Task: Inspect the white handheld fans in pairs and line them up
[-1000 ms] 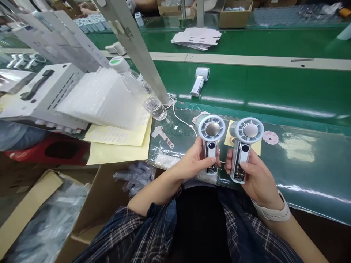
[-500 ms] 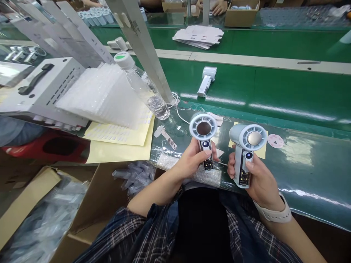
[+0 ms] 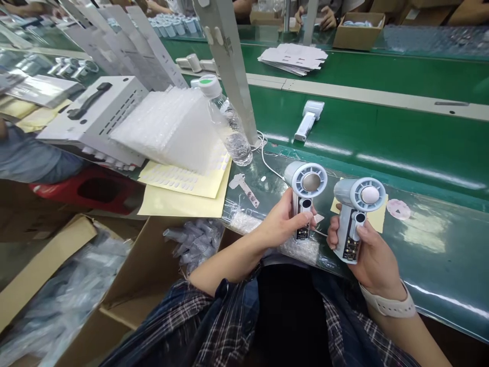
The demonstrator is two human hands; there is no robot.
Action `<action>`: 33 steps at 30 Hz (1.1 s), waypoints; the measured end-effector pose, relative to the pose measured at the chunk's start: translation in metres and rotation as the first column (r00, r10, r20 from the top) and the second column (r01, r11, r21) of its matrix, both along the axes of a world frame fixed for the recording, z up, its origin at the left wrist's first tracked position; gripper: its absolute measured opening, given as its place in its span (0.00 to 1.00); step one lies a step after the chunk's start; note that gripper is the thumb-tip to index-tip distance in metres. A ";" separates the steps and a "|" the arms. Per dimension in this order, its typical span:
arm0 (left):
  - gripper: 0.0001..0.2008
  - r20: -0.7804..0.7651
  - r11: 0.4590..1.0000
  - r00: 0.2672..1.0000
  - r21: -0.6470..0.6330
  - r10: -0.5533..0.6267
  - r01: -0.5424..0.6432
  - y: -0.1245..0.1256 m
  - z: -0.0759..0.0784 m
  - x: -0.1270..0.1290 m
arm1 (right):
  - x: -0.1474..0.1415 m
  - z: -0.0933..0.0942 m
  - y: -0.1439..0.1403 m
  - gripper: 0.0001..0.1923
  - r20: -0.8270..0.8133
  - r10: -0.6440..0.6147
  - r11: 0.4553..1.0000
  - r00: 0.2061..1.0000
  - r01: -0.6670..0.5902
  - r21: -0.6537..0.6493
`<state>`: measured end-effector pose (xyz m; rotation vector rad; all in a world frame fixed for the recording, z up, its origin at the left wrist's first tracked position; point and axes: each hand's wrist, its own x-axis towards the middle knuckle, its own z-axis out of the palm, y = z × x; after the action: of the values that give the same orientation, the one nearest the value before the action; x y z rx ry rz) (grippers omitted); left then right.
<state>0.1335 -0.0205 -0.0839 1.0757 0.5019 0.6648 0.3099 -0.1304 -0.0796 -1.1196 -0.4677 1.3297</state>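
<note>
My left hand [image 3: 284, 219] is wrapped round the handle of a light-blue handheld fan [image 3: 308, 181], thumb on its front near a small dark display. A second handheld fan [image 3: 361, 193] of the same kind is gripped in my right hand [image 3: 376, 250], the thumb beside its display. Both fans are upright, side by side and apart, with bare circuit boards showing low on the handles. Round silver discs fill the centres of their ringed heads. Beyond them, another fan [image 3: 309, 120] lies on the green belt.
A water bottle [image 3: 231, 122] stands by a metal post [image 3: 233, 66]. Left of it are a stack of white foam sheets [image 3: 164, 127], yellow sticker sheets [image 3: 183, 201] and a grey box with a handle [image 3: 99, 112]. Cardboard boxes [image 3: 133, 270] with plastic parts stand below. Co-workers' hands [image 3: 326, 18] show across the belt.
Both displays showed a lit "20" and are now dark. The left-hand fan has turned, so more of its barrel side shows. The camera view has shifted a little left.
</note>
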 end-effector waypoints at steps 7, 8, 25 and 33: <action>0.26 -0.033 0.996 0.995 -0.003 0.090 -0.090 0.003 -0.002 -0.005 | -0.004 -0.001 0.004 0.21 0.011 -0.001 1.000 1.000 0.001 -0.008; 0.25 -0.048 0.993 0.993 0.039 0.109 -0.107 0.005 -0.003 -0.007 | -0.004 -0.002 0.007 0.21 0.027 -0.002 1.000 1.000 0.002 -0.008; 0.26 -0.415 0.908 0.821 0.322 0.391 -0.269 0.010 -0.018 -0.034 | -0.004 -0.019 0.029 0.27 0.697 -0.083 0.995 0.713 0.026 0.092; 0.35 -0.218 0.995 0.971 0.035 0.102 -0.097 0.007 0.009 -0.015 | -0.007 -0.010 0.022 0.34 0.314 -0.109 0.989 0.943 0.072 0.128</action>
<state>0.1188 -0.0138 -0.0749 1.1587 0.7441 0.6439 0.3032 -0.1088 -0.0900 -1.2512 -0.7127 1.0294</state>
